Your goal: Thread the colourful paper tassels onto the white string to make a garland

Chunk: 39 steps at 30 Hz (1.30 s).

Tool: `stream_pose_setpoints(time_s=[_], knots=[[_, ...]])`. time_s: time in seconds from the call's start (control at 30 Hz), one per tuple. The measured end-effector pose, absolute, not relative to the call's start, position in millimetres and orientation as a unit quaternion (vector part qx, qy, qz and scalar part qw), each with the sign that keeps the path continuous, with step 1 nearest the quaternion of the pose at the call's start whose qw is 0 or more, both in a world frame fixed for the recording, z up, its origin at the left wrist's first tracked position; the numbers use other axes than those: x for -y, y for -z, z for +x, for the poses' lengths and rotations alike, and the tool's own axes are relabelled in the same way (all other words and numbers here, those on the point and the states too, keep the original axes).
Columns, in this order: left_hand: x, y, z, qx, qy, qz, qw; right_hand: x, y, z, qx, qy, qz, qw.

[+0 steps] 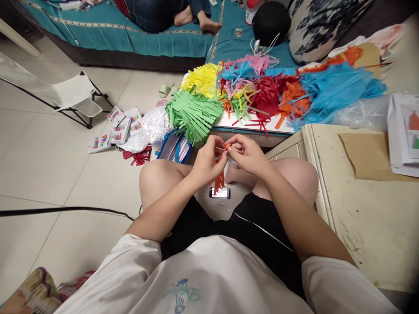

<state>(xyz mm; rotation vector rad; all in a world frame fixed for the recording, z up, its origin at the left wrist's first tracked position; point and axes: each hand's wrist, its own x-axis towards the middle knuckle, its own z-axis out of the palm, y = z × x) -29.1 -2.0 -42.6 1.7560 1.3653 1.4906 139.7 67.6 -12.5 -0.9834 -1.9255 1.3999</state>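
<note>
Above my lap, my left hand [209, 161] and my right hand [249, 156] meet with their fingertips pinched together. Between them is the top of an orange paper tassel [218, 178], with its cut strips hanging below my left hand. A thin whitish string [220, 148] passes by the fingers at the tassel's top. How the string runs through the tassel is hidden by my fingers. On the floor beneath the strips lies a phone [220, 193] with a bright screen.
Green fringed paper [194, 113], yellow fringe [203, 80], red fringe [266, 96] and blue fringe [340, 91] cover the bench ahead. Printed packets [121, 131] lie on the floor to the left. A cream cabinet [369, 218] stands at right. Another person's feet [207, 22] rest on the sofa.
</note>
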Motion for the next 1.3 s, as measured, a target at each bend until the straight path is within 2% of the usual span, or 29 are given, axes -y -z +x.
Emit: stream_pose_setpoints(time_s=[0.3, 0.57, 0.67, 0.77, 0.97, 1.07, 1.3], knots=[[4.2, 32.5, -32.7, -0.462, -0.555, 0.610, 0.326, -74.3, 16.5, 138.2, 0.664, -0.569, -0.364, 0.322], [-1.2, 33.4, -42.2, -0.448, -0.551, 0.677, 0.194, -73.0, 11.9, 141.0, 0.635, -0.630, -0.341, 0.288], [-1.4, 34.1, -42.2, -0.436, -0.577, 0.667, 0.177, -71.2, 10.0, 140.6, 0.639, -0.637, -0.326, 0.282], [-2.7, 34.7, -40.8, -0.436, -0.595, 0.637, 0.224, -69.3, 8.6, 140.2, 0.632, -0.647, -0.321, 0.281], [-14.6, 39.9, -43.5, -0.415, -0.645, 0.466, 0.440, -65.1, 1.2, 143.0, 0.683, -0.611, -0.287, 0.279], [-20.6, 41.9, -48.9, -0.426, -0.664, 0.401, 0.465, -64.1, -0.3, 143.9, 0.709, -0.582, -0.295, 0.266], [-23.9, 32.0, -55.1, -0.420, -0.671, 0.362, 0.493, -64.9, 13.9, 136.4, 0.739, -0.508, -0.332, 0.293]])
